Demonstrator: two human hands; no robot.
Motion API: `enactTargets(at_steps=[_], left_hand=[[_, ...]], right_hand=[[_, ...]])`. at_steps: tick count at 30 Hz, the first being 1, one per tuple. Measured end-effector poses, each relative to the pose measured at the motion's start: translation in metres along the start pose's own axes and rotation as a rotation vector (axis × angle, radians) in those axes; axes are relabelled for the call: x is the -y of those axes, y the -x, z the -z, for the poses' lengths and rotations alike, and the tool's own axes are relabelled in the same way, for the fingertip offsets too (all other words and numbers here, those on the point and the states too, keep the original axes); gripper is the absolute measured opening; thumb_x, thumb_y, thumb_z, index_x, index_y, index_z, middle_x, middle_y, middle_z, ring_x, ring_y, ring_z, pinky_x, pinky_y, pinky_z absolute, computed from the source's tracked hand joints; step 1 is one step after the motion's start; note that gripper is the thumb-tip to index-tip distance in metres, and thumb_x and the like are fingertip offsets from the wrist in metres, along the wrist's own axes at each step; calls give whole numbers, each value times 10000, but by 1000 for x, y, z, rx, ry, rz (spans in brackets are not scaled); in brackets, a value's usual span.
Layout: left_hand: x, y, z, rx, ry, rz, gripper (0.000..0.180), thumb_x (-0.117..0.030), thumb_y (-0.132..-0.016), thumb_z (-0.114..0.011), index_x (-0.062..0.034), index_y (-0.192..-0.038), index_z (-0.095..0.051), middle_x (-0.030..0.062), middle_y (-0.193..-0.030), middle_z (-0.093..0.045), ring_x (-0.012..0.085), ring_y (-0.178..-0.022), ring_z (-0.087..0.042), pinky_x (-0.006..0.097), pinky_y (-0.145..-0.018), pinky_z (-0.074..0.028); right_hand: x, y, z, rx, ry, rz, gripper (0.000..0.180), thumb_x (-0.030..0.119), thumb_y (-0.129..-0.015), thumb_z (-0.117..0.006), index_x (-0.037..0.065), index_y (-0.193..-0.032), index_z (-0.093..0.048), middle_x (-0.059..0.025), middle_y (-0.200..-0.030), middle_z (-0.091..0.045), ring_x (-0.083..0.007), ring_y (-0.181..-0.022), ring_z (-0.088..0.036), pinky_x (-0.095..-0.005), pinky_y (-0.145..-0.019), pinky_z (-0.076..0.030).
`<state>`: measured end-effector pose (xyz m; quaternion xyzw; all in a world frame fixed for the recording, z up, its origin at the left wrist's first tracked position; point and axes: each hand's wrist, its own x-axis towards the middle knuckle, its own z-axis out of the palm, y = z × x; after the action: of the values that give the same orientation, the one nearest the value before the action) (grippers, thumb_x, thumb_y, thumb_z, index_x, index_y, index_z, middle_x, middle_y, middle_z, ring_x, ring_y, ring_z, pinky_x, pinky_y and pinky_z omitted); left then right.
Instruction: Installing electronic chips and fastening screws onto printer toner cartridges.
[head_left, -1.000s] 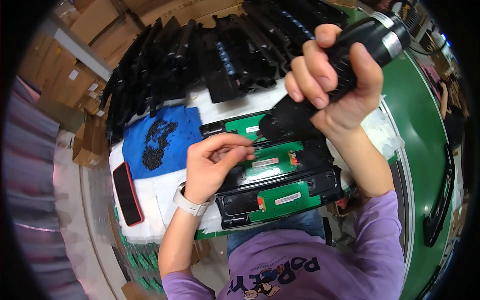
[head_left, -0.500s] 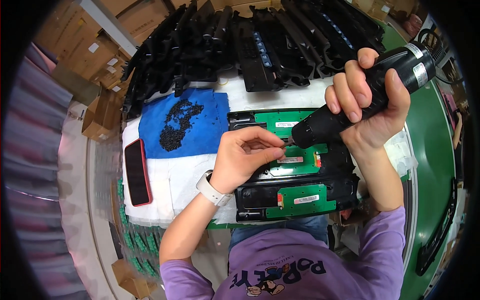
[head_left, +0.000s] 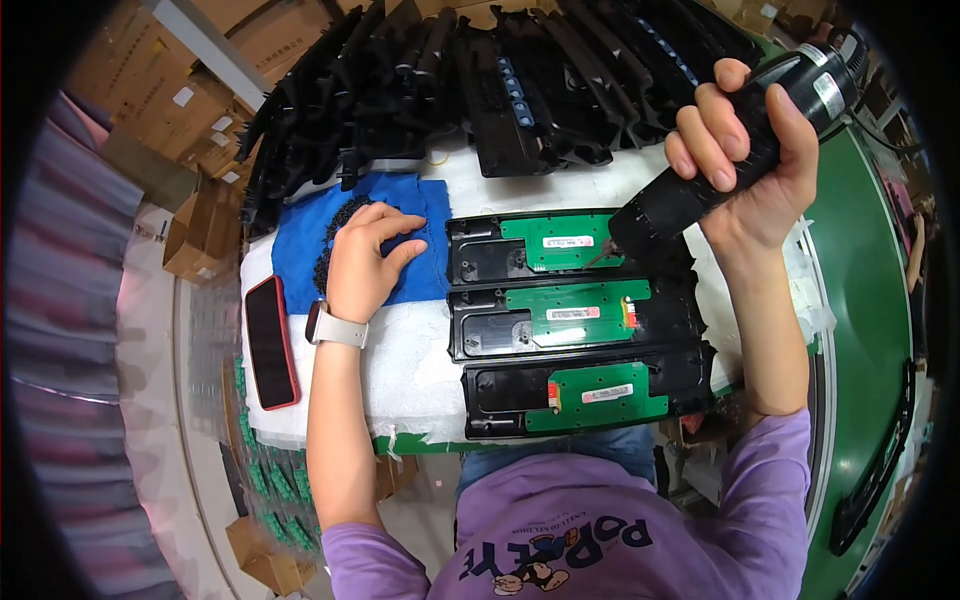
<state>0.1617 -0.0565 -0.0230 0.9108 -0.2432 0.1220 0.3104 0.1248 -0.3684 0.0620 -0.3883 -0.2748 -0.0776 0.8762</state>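
My right hand (head_left: 750,160) grips a black corded electric screwdriver (head_left: 680,195), its bit end tilted down to the left over the far panel. Three black plastic panels lie in a row, each with a green circuit board: the far board (head_left: 550,245), the middle board (head_left: 590,312) and the near board (head_left: 620,392). Over a blue cloth (head_left: 300,220) hovers or rests my left hand (head_left: 370,255), fingers bent, thumb and forefinger apart, nothing visible between them. Partly hidden under it is a pile of tiny black screws (head_left: 325,265).
A phone in a red case (head_left: 272,345) lies at the left on the white padded sheet (head_left: 400,375). Along the back, many black plastic housings (head_left: 500,110) stand stacked. Cardboard boxes (head_left: 195,240) sit beyond the left side; a green surface (head_left: 850,280) runs along the right.
My left hand has moved left from beside the screwdriver's tip to the screws on the cloth. The screwdriver has shifted slightly up and away, uncovering the middle panel.
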Motion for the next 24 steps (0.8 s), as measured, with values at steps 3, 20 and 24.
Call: enactTargets(at_steps=[3,20,24], left_hand=[[2,-3,-3,18,11,-23,209,-26,-666,-729,-13,-871,-686,87,-779,-611,248,-770,-577,321,-695,-458],[-5,-5,-19,-69,-163,-119,54,-30,-782,-627,-3,-809,-589,122,-762,-550,306,-731,-543,372,-642,-445],[-8,-5,-20,-86,-203,-125,47,-33,-793,-615,-3,-810,-584,122,-758,-548,305,-735,-542,375,-642,-444]], right_hand=[[-1,-1,2,-10,33,-9,269,305,-897,-485,48,-976,-472,19,-612,-423,-82,-468,-400,-267,-554,-388],[-13,-2,2,-90,444,-43,207,190,-776,-671,4,-780,-580,-41,-548,-512,-116,-424,-477,-239,-407,-360],[-14,-1,0,-72,453,-43,208,188,-777,-673,0,-765,-585,-43,-541,-519,-115,-426,-484,-236,-402,-358]])
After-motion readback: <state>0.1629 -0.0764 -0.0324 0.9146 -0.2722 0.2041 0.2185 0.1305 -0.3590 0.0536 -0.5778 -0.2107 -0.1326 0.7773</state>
